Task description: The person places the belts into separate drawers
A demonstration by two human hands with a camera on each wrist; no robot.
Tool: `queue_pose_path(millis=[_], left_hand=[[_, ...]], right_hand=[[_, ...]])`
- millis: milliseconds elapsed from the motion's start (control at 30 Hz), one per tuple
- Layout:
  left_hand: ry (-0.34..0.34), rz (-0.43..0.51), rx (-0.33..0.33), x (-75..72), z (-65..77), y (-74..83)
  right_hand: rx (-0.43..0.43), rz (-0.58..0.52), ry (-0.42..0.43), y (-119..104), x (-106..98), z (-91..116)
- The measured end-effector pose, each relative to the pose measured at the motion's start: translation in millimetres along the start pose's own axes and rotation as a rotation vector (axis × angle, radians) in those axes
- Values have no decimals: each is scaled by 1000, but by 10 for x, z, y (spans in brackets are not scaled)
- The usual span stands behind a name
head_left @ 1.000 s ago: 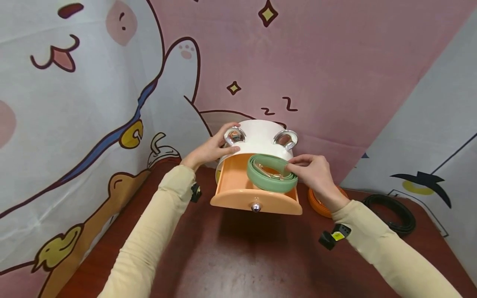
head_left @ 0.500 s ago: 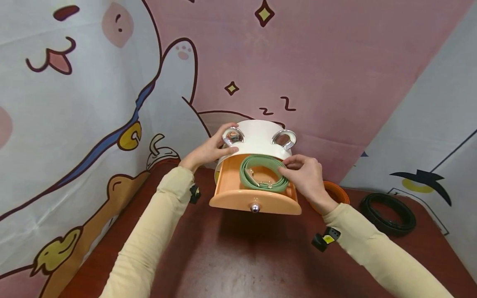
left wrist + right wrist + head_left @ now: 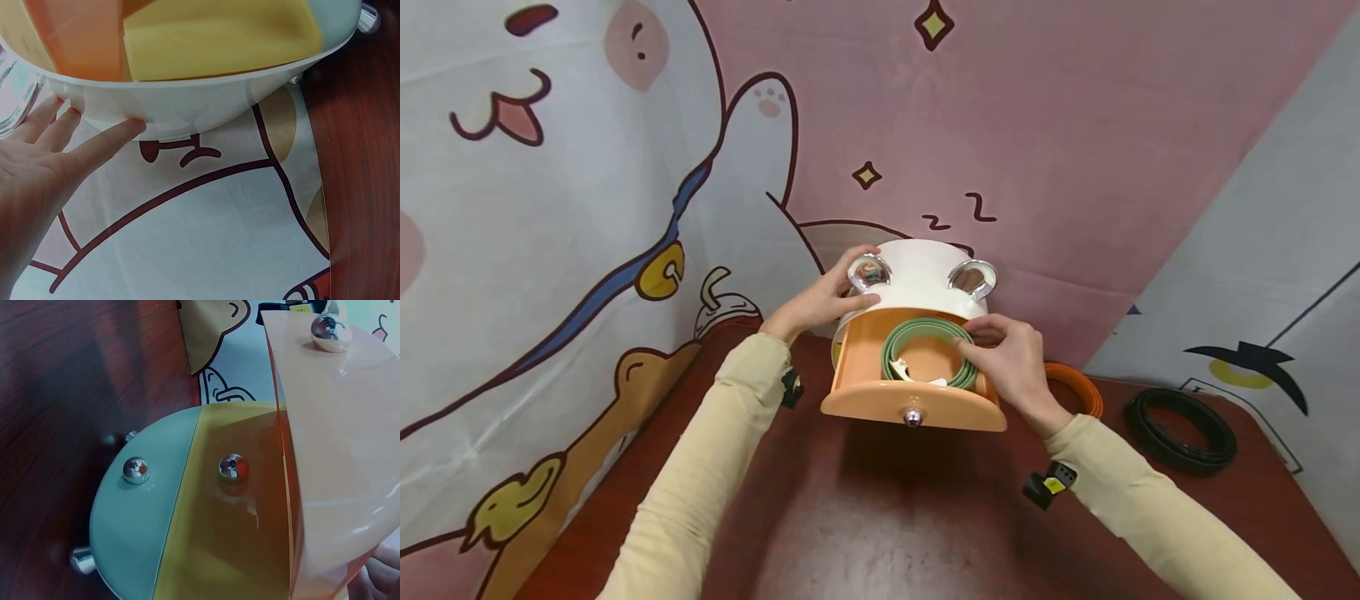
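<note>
Inside the orange drawer, I have my right hand pinching the green belt at right; my left hand, fingers wide, touches the white cabinet.

- Your right hand covered part of the right edge of the green belt in the head view.
- The buckle was too small for you to read its fastening.
- Your right hand and wrist hid part of the orange belt.
- Your left hand was cut by the left-wrist view's left edge.
- Both your sleeves ran off the head view.
</note>
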State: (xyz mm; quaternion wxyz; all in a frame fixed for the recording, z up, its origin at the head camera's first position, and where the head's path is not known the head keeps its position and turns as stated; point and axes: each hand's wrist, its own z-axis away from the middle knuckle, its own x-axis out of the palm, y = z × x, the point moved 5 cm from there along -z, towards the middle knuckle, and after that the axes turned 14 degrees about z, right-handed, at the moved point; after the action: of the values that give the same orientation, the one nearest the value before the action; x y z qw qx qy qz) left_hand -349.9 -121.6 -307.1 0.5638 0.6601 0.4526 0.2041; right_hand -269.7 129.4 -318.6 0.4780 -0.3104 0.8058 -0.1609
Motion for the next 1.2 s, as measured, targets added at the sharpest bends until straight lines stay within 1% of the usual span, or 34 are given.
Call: queue_pose_path(millis=[133, 333, 467, 633, 767, 1000, 1200], left_hand=[[9, 3, -9, -4, 9, -1], [7, -3, 0, -13, 9, -17], [4, -5, 0, -4, 18, -18], [7, -20, -8, 9, 21, -1], [6, -11, -9, 12, 10, -1], [1, -5, -11, 23, 8, 5], [1, -14, -9, 14, 4, -8]], right_hand=[[-22, -8, -1, -29, 7, -3], [-49, -3, 5, -52, 27, -6], [-63, -12, -8, -44, 41, 6], [-54, -77, -54, -12, 42, 28], [-40, -127, -82, 12, 20, 44], [-60, -215, -106, 14, -45, 73], [-57, -224, -142, 8, -94, 78]])
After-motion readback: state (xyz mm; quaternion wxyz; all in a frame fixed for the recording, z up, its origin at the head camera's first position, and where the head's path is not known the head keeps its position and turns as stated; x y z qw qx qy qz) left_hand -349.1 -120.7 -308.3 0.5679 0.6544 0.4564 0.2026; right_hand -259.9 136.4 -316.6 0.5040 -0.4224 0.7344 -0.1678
